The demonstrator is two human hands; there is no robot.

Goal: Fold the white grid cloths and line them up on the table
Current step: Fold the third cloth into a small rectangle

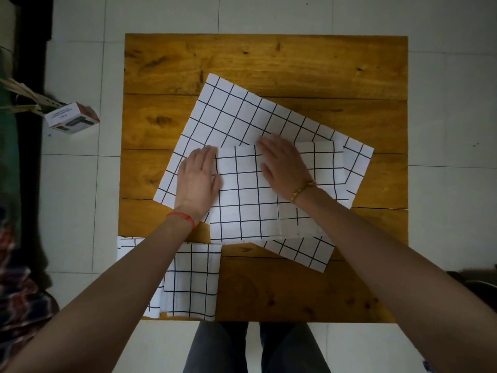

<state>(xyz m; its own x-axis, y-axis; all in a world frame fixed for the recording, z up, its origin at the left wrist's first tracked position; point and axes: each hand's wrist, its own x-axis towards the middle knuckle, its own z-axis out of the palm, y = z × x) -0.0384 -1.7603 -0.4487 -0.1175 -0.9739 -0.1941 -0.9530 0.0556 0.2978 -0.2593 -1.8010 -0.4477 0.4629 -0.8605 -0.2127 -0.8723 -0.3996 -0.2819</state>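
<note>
No containers. Folded cloth (250,189) lies mid-desk (269,63) atop a spread cloth (242,114); another folded cloth (191,278) at near-left edge. Left hand (197,179) and right hand (285,165) press flat, palms down, fingers extended, grip released on both.

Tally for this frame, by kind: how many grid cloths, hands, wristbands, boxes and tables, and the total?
Grid cloths: 3 (large spread cloth, folded cloth under the hands, folded cloth at the near-left edge)
Hands: 2 (left hand, right hand)
Wristbands: 2 (red band, gold bangle)
Boxes: 1 (box on the floor)
Tables: 1 (table)
Total: 9
</note>
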